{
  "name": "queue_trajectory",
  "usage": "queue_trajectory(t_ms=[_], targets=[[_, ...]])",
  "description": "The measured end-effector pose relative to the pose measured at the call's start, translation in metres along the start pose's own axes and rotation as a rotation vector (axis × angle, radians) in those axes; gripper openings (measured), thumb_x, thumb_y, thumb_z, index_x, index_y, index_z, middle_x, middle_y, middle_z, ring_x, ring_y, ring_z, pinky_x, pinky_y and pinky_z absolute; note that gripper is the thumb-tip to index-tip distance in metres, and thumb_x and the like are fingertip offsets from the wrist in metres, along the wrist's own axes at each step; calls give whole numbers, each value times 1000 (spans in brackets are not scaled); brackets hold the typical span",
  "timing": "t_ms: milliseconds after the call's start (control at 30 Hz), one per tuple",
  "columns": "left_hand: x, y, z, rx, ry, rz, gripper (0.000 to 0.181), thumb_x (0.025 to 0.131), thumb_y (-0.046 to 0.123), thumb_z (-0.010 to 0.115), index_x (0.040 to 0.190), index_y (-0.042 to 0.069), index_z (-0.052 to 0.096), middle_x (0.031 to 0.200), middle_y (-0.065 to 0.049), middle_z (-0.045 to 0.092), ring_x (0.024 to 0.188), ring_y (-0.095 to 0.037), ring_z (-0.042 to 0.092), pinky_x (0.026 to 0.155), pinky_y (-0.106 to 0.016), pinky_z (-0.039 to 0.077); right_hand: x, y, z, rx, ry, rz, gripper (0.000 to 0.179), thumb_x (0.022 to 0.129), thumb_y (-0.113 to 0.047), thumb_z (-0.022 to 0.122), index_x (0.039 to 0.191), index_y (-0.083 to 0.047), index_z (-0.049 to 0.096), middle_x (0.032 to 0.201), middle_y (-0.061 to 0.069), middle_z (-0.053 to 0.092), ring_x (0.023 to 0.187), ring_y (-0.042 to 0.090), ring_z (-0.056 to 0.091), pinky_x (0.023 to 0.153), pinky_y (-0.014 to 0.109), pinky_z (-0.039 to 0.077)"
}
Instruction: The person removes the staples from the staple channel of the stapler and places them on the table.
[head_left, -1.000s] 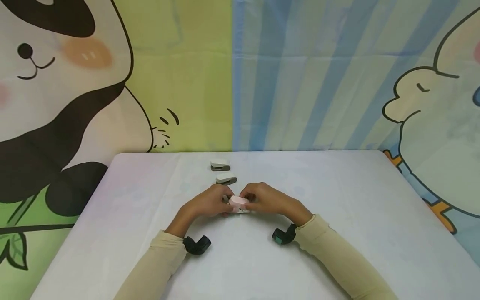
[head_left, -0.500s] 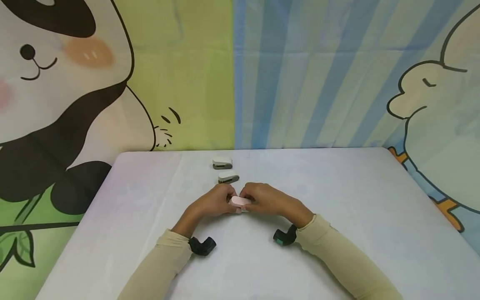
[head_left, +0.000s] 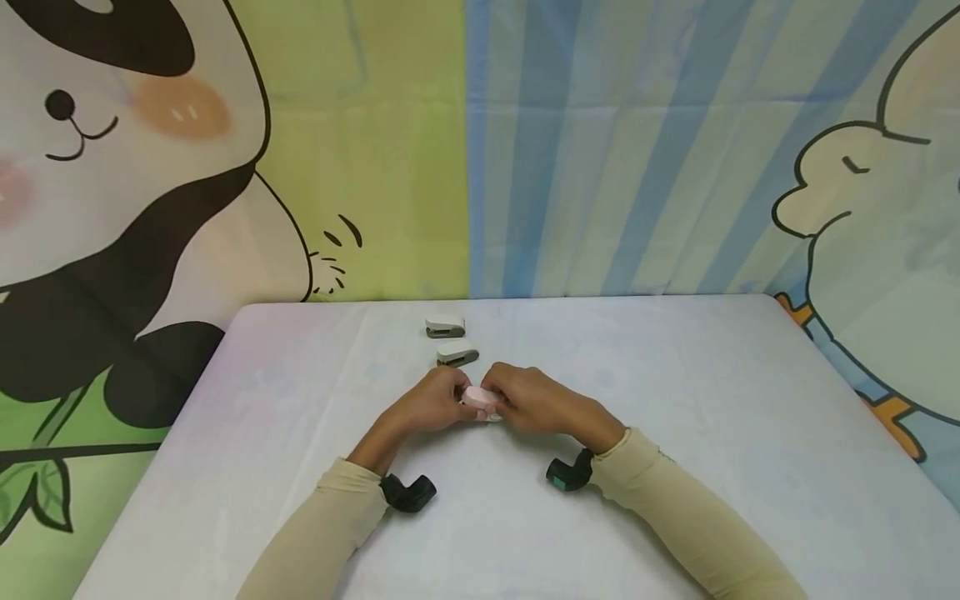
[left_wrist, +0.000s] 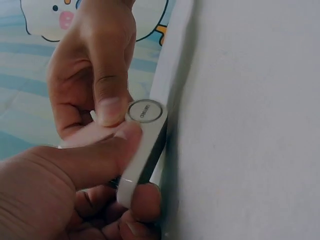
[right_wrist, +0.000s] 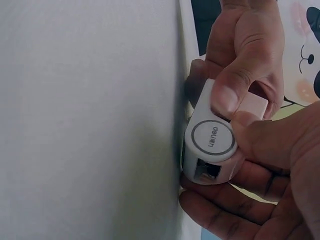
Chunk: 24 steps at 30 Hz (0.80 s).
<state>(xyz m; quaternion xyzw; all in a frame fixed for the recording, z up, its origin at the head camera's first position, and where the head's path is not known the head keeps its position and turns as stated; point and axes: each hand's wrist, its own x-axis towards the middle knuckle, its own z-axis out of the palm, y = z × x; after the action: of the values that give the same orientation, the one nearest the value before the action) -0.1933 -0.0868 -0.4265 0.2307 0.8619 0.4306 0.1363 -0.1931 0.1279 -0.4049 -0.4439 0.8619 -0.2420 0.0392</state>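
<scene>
Now pink-and-white stapler slants more than before; curled fingers of left hand and right hand pinch it.

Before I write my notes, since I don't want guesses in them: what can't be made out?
Head view: much of the pink piece, covered by the left hand and right hand.
Both wrist views: whether it joins the white piece, hidden by the thumbs.
Left wrist view: lettering on the round badge, too small and blurred.
Right wrist view: inside the dark opening, in shadow.
Head view: rest of the sleeves, cut off by the bottom edge.
</scene>
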Motion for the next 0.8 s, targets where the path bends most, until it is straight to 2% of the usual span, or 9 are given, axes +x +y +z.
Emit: queue_trajectory(t_ms=[167, 367, 500, 667, 800], targets=[[0, -2, 0, -55, -23, -7, 21, 82, 16, 80, 77, 6, 63, 58, -1, 58, 52, -10, 50, 52, -27, 40, -2, 3, -5, 95, -26, 70, 20, 95, -4, 58, 115, -7, 56, 97, 0, 58, 81, 11, 55, 72, 30, 47], [2, 0, -3, -30, -53, 17, 16, 82, 11, 79, 81, 6, 64, 60, -1, 58, 51, -11, 50, 52, -28, 40, 0, 2, -8, 52, -39, 7, 36, 99, -10, 55, 135, -9, 52, 114, 2, 60, 94, 12, 57, 80, 31, 47], [3, 2, -4, -6, -58, 14, 16, 81, 11, 80, 80, 6, 64, 61, 0, 57, 51, -10, 49, 52, -27, 39, 1, -1, -9, 47, -48, 7, 32, 99, -13, 56, 131, -11, 55, 115, 0, 61, 96, 11, 57, 82, 31, 47], [3, 3, -3, 39, -46, 25, 19, 79, 12, 82, 77, 7, 63, 64, 2, 53, 57, -9, 45, 53, -25, 36, 0, -4, -14, 67, -96, 75, 31, 96, -12, 61, 127, -11, 55, 107, -1, 62, 94, 12, 59, 82, 33, 47], [4, 4, -2, 35, -42, 12, 18, 78, 12, 82, 78, 7, 65, 66, 2, 55, 58, -9, 44, 53, -25, 36, -1, -5, -21, 18, -138, 118, 34, 95, -13, 62, 127, -11, 52, 105, 0, 62, 92, 14, 61, 80, 34, 48]])
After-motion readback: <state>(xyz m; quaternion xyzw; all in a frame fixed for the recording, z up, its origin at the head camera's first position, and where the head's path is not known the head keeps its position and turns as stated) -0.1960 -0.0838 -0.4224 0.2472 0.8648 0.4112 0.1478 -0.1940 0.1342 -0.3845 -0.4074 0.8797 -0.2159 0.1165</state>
